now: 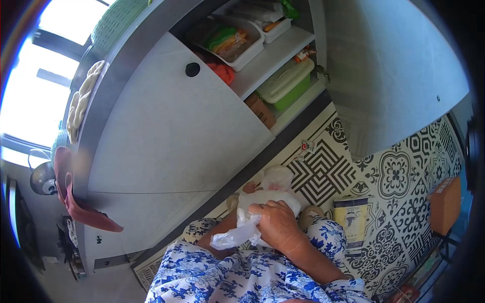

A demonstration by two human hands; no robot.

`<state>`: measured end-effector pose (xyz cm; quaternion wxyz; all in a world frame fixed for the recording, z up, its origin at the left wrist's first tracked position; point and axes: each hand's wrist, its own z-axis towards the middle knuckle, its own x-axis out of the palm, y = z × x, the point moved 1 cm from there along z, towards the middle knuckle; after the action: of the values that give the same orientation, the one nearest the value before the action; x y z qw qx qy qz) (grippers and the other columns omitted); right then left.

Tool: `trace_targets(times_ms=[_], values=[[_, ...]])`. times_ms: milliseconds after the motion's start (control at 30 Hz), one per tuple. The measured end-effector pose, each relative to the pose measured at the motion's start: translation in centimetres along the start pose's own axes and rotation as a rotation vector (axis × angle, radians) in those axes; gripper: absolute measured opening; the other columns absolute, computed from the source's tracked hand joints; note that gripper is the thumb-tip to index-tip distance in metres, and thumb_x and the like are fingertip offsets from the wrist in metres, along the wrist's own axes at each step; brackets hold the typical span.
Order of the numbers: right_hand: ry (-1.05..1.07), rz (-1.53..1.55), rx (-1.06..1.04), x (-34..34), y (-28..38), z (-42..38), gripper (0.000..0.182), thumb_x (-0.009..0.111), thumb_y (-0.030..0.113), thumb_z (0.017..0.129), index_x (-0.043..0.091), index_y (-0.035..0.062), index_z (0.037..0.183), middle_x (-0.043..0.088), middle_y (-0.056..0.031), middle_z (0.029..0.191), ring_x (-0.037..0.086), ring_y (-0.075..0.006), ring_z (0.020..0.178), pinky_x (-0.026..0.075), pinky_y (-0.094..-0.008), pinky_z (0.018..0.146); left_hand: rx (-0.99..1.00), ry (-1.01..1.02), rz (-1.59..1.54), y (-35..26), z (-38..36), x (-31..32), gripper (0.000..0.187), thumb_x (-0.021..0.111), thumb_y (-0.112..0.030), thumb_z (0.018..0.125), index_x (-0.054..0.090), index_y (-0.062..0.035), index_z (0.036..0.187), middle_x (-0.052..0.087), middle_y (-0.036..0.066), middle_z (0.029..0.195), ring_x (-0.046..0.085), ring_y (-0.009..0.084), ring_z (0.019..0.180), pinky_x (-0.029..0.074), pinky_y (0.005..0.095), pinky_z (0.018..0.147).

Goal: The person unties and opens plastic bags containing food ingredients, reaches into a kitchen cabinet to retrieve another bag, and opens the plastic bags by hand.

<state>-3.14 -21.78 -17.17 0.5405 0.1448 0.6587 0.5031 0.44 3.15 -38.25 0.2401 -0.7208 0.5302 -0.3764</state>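
Note:
My right hand (277, 223) grips a white plastic bag (262, 202) with something pale and pinkish inside, held low over the patterned floor in front of my knees. The bag's loose crumpled end (233, 235) hangs toward the left. My left hand (222, 233) is mostly hidden under the bag and by my blue floral sleeve; only part of the forearm shows, so its hold cannot be made out.
An open cabinet (283, 60) holds white tubs of packets (237, 40), a green lidded box (285, 83) and a brown box (261, 110). Its door (394, 65) swings out at right. A yellow-blue packet (351, 214) and an orange box (444, 204) lie on the tiled floor. A red cloth (76, 197) hangs at left.

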Motion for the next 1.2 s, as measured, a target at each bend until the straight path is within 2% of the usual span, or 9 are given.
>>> trace_targets(times_ms=[167, 267, 367, 567, 800, 900, 1033, 1133, 1200], values=[[-0.125, -0.022, 0.019, -0.7, -0.6, 0.4, 0.018, 0.066, 0.009, 0.066, 0.056, 0.0096, 0.082, 0.060, -0.0082, 0.072, 0.058, -0.0275, 0.075, 0.042, -0.0386, 0.069, -0.092, 0.028, -0.023, -0.2, -1.4, 1.5, 0.030, 0.050, -0.014, 0.090, 0.048, 0.0008, 0.115, 0.059, 0.011, 0.104, 0.059, 0.0241, 0.093, 0.046, 0.0357, 0.085], [-0.232, 0.012, 0.020, -1.8, -0.6, 0.8, 0.017, 0.065, 0.009, 0.067, 0.054, 0.0096, 0.081, 0.059, -0.0087, 0.070, 0.057, -0.0290, 0.071, 0.042, -0.0399, 0.064, 0.021, -0.055, 0.336, -8.2, -7.2, 7.6, 0.049, 0.051, -0.025, 0.090, 0.038, -0.0033, 0.132, 0.052, 0.011, 0.123, 0.051, 0.0226, 0.108, 0.039, 0.0346, 0.094], [-0.353, 0.023, 0.078, -2.1, -1.0, 0.8, 0.021, 0.066, 0.011, 0.066, 0.057, 0.0082, 0.085, 0.059, -0.0103, 0.069, 0.058, -0.0319, 0.071, 0.043, -0.0408, 0.063, 0.173, 0.256, 0.267, -8.9, -8.9, 9.0, 0.064, 0.051, -0.040, 0.090, 0.028, -0.0055, 0.139, 0.036, 0.010, 0.139, 0.034, 0.0245, 0.128, 0.031, 0.0378, 0.102], [-0.544, 0.044, -0.005, -2.8, -2.3, -0.2, 0.035, 0.070, 0.006, 0.072, 0.058, 0.0003, 0.104, 0.062, -0.0122, 0.088, 0.061, -0.0230, 0.082, 0.048, -0.0322, 0.075, -0.020, 0.339, -0.009, -7.6, -11.7, 10.6, 0.068, 0.048, -0.055, 0.086, 0.039, -0.0074, 0.133, 0.047, 0.009, 0.131, 0.046, 0.0230, 0.119, 0.036, 0.0423, 0.099], [-0.736, 0.473, 0.243, -3.7, -3.1, -0.3, 0.033, 0.068, 0.004, 0.078, 0.055, -0.0020, 0.108, 0.060, -0.0071, 0.093, 0.055, -0.0124, 0.087, 0.044, -0.0258, 0.077, 0.103, 0.361, -0.075, -9.5, -11.5, 8.8, 0.061, 0.050, -0.048, 0.087, 0.045, -0.0014, 0.126, 0.056, 0.015, 0.118, 0.057, 0.0248, 0.102, 0.047, 0.0383, 0.086], [-0.809, 0.302, 0.231, -5.2, -6.9, -1.7, 0.033, 0.071, 0.006, 0.074, 0.057, -0.0008, 0.103, 0.063, -0.0113, 0.091, 0.061, -0.0222, 0.081, 0.047, -0.0305, 0.075, -0.003, 0.019, -0.024, -8.6, -9.5, 9.9, 0.050, 0.055, -0.032, 0.086, 0.047, 0.0019, 0.120, 0.057, 0.019, 0.110, 0.061, 0.0256, 0.086, 0.050, 0.0374, 0.077], [-0.849, 0.036, 0.240, -6.5, -7.3, -2.9, 0.034, 0.070, 0.004, 0.073, 0.058, 0.0019, 0.105, 0.064, -0.0138, 0.093, 0.063, -0.0276, 0.086, 0.048, -0.0322, 0.076, 0.073, 0.069, -0.038, -9.2, -9.6, 10.8, 0.041, 0.053, -0.031, 0.087, 0.051, -0.0009, 0.116, 0.061, 0.017, 0.105, 0.061, 0.0241, 0.086, 0.051, 0.0381, 0.075], [-0.807, -0.088, 0.126, -7.0, -5.6, -2.7, 0.029, 0.066, 0.005, 0.073, 0.059, 0.0049, 0.100, 0.064, -0.0143, 0.091, 0.063, -0.0296, 0.087, 0.049, -0.0334, 0.075, 0.089, 0.079, -0.031, -9.3, -10.5, 12.5, 0.056, 0.060, -0.023, 0.082, 0.038, 0.0022, 0.128, 0.052, 0.021, 0.119, 0.058, 0.0284, 0.098, 0.048, 0.0382, 0.084], [-0.755, -0.148, 0.031, -6.0, -4.5, -2.0, 0.025, 0.064, 0.006, 0.073, 0.059, 0.0062, 0.097, 0.064, -0.0143, 0.090, 0.063, -0.0302, 0.086, 0.049, -0.0339, 0.073, 0.589, 0.161, 0.599, -9.2, -11.3, 13.6, 0.079, 0.068, -0.027, 0.076, 0.026, 0.0008, 0.137, 0.036, 0.023, 0.136, 0.039, 0.0335, 0.124, 0.036, 0.0428, 0.100]])
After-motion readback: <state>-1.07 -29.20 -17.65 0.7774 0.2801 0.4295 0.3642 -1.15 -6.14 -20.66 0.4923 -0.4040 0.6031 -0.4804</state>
